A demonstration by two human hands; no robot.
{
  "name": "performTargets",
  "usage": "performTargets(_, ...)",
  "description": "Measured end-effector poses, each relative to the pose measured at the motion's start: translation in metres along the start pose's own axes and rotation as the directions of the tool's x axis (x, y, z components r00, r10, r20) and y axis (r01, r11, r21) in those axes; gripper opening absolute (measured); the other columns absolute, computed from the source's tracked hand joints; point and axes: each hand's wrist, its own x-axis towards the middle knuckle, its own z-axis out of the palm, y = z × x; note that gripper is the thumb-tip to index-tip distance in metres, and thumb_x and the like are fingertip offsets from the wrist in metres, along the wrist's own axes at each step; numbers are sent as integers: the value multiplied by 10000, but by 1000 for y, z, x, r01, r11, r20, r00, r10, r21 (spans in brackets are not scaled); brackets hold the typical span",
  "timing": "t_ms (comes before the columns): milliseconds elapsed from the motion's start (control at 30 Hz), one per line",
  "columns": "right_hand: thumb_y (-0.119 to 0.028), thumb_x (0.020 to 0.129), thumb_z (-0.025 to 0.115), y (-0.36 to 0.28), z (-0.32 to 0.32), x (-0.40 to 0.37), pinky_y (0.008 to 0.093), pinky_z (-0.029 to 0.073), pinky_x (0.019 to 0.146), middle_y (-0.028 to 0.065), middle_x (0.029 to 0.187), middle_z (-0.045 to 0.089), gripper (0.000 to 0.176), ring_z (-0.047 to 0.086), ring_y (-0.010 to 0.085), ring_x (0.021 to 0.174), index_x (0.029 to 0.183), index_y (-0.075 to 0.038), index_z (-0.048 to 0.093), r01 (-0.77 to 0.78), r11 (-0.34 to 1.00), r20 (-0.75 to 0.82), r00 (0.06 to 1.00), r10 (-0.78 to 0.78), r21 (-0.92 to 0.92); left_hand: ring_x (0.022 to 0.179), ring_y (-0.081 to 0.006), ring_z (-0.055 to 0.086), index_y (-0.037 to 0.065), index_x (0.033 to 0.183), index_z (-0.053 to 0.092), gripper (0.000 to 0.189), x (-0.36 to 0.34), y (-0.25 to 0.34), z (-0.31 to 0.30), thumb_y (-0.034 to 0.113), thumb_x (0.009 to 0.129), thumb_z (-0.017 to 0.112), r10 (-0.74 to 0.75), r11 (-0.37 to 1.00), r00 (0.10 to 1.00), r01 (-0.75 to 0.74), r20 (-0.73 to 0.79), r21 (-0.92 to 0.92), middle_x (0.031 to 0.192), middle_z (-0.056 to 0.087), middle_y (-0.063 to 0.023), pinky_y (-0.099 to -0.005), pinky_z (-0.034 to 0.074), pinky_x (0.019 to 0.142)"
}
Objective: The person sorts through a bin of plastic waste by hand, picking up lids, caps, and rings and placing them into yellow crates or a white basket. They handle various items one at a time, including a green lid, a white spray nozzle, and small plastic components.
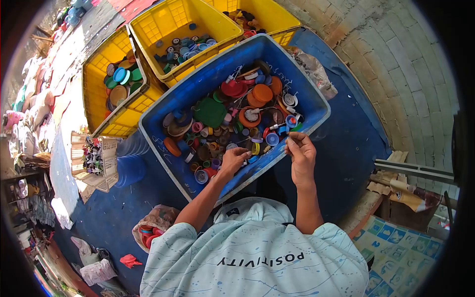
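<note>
Three yellow crates [163,24] with caps or small pieces stand beside a blue crate [308,96] heaped with mixed caps [262,93]. Inside its near edge, the left hand [237,159] curls; the right hand [300,148] pinches nearby. Whether either grips anything, I cannot tell.

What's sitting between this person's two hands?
In the head view, between the left hand and right hand lie small pieces, including a yellow piece and a blue piece, beside the blue bin wall.
</note>
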Motion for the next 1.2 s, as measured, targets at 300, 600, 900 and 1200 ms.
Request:
performTargets(300,-53,873,609,-40,-92,98,202,437,726,30,902,614,183,555,66,796,1047,1,588,-144,989,259,955,143,-15,803,-231,659,9,928,717,378,74,-26,63,320,716,747,-95,871,964,201,-248,449,891,704,-132,-349,496,723)
performTargets(600,-71,879,604,-51,-130,160,205,441,760,32,951,616,188,557,62,842,1055,-7,584,-216,971,331,913,239,-104,813,-252,646,2,887,711,463,93,-16,70,417,690,770,-231,745,942,332,-243,578,853,689,-152,-374,482,717)
performTargets(900,-97,884,607,-28,-60,171,220,457,741,28,912,625,185,570,70,821,1046,-8,589,-190,929,488,807,332,-318,578,-60,494,55,917,591,219,38,51,27,212,832,718,-261,965,937,251,-233,-70,744,632,-13,-208,369,511)
performTargets(1200,-226,799,640,117,11,179,422,506,779,204,936,664,310,652,340,870,1030,-19,628,655,483,792,320,520,-581,576,-52,554,71,1015,511,181,-51,36,-12,208,931,595,-114,501,822,-437,-558,-747,977,666,-49,-187,463,457)
